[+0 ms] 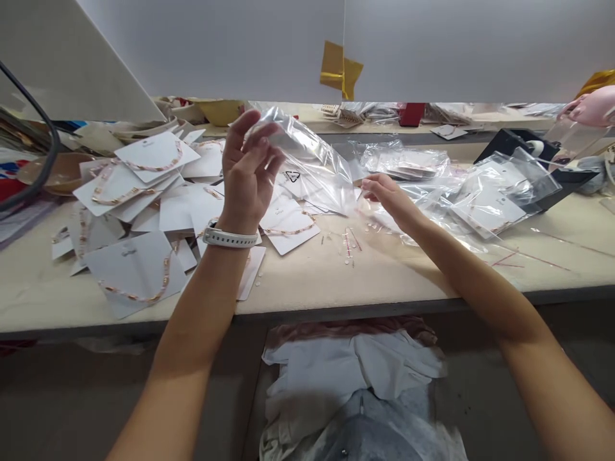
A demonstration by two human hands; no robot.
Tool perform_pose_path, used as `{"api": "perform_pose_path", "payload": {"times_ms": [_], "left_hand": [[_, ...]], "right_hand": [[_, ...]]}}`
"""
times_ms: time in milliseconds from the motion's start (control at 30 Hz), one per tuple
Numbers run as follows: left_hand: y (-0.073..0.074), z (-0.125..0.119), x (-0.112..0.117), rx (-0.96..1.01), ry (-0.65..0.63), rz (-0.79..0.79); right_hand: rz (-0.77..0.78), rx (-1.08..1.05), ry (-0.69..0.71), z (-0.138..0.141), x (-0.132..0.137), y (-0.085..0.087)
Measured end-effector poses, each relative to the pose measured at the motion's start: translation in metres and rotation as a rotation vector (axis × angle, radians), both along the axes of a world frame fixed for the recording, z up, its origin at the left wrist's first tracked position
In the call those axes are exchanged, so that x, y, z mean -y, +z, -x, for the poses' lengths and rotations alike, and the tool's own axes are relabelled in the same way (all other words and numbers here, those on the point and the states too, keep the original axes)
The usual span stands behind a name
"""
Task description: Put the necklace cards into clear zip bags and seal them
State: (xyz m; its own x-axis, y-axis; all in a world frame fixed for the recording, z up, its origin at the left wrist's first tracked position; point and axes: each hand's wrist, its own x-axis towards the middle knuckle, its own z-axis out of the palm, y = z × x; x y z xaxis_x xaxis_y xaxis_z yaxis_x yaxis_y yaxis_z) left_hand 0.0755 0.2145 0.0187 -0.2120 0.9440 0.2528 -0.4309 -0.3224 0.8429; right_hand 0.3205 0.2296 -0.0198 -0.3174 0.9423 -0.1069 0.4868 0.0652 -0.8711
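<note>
My left hand (247, 169) is raised above the table, fingers pinched on the upper edge of a clear plastic bag (312, 163). A white watch band sits on that wrist. My right hand (384, 192) grips the bag's lower right edge, fingers closed. The bag hangs stretched between both hands, and I see nothing inside it. Under it lies a white card with a pink beaded necklace (288, 227).
Several white necklace cards (139, 166) are heaped at the left of the beige table (384, 275). A pile of bagged cards (485, 198) lies at the right by a black tape dispenser (528, 144). White panels stand behind. Loose beads (348, 243) lie mid-table.
</note>
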Motion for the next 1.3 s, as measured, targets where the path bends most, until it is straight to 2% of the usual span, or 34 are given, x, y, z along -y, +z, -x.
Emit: {"api": "perform_pose_path", "payload": {"times_ms": [67, 133, 233, 300, 367, 467, 567, 700, 833, 933, 1033, 1100, 1167, 1200, 1267, 1300], "left_hand": [[0.001, 0.001, 0.0, 0.09, -0.023, 0.008], [-0.001, 0.002, -0.002, 0.085, -0.02, -0.001], [-0.007, 0.003, -0.004, -0.093, 0.028, 0.025], [-0.01, 0.003, -0.004, -0.243, 0.044, 0.09], [-0.012, 0.003, -0.005, -0.338, 0.057, 0.145], [-0.013, 0.005, -0.006, -0.408, 0.119, 0.204], [-0.014, 0.01, -0.01, -0.456, 0.197, 0.247], [-0.018, 0.016, -0.015, -0.417, 0.26, 0.221], [-0.016, 0.015, -0.014, -0.258, 0.208, 0.269], [-0.014, 0.013, -0.014, -0.191, 0.209, 0.347], [-0.018, 0.016, -0.018, -0.211, 0.22, 0.377], [-0.025, 0.021, -0.021, -0.337, 0.25, 0.384], [-0.032, 0.024, -0.021, -0.572, 0.356, 0.323], [-0.034, 0.024, -0.02, -0.707, 0.413, 0.233], [-0.035, 0.016, -0.014, -0.962, 0.436, -0.061], [-0.035, 0.009, -0.009, -1.057, 0.384, -0.24]], "right_hand": [[0.131, -0.001, 0.037, -0.001, -0.003, -0.002], [0.267, -0.037, 0.166, 0.0, 0.0, 0.0], [0.371, -0.191, 0.322, 0.0, 0.007, 0.007], [0.409, -0.303, 0.37, -0.002, 0.007, 0.011], [0.448, -0.402, 0.328, -0.007, 0.003, 0.015], [0.517, -0.5, 0.19, -0.016, -0.006, 0.018], [0.548, -0.522, 0.165, -0.022, -0.008, 0.019], [0.46, -0.462, 0.131, -0.02, -0.006, 0.015], [0.322, -0.43, -0.083, -0.02, -0.01, 0.017], [0.294, -0.536, -0.175, -0.025, -0.015, 0.023], [0.334, -0.606, -0.166, -0.028, -0.016, 0.025], [0.309, -0.587, -0.155, -0.029, -0.016, 0.025], [0.24, -0.559, -0.145, -0.028, -0.014, 0.025], [0.204, -0.552, -0.134, -0.027, -0.012, 0.025], [0.151, -0.562, -0.089, -0.023, -0.006, 0.027], [0.14, -0.582, -0.058, -0.02, -0.003, 0.028]]}}
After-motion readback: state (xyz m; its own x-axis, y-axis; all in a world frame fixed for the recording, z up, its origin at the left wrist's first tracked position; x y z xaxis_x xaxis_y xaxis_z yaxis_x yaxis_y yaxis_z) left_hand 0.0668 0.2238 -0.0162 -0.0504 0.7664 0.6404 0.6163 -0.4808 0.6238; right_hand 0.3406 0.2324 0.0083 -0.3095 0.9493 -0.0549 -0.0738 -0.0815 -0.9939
